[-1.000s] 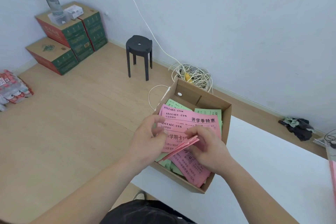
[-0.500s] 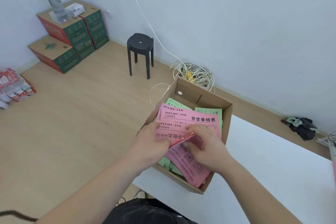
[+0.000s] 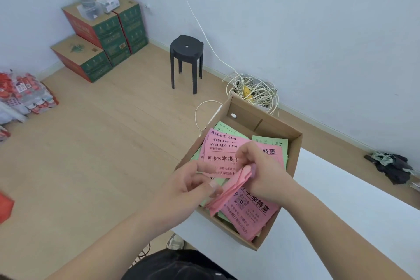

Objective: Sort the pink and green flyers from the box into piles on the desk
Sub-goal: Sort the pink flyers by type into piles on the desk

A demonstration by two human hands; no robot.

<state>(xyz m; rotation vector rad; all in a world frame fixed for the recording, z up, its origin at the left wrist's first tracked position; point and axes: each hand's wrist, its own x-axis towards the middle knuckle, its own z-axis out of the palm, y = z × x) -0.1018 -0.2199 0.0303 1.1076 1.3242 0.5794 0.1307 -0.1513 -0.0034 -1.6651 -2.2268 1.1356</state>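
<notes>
Pink flyers (image 3: 228,191) between hands (image 3: 181,186) (image 3: 266,175), over box (image 3: 250,120)

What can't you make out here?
Head view only.
- Count of the held pink flyers: edge-on, bunched between left hand and right hand.
- Green flyers: mostly buried under pink ones in the box.
- Desk: right end cut off by the frame edge.
- Small print: too small.

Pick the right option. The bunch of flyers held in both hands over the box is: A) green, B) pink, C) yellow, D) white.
B: the held flyers, pinched between the left hand and the right hand over the box, are plainly pink.
</notes>
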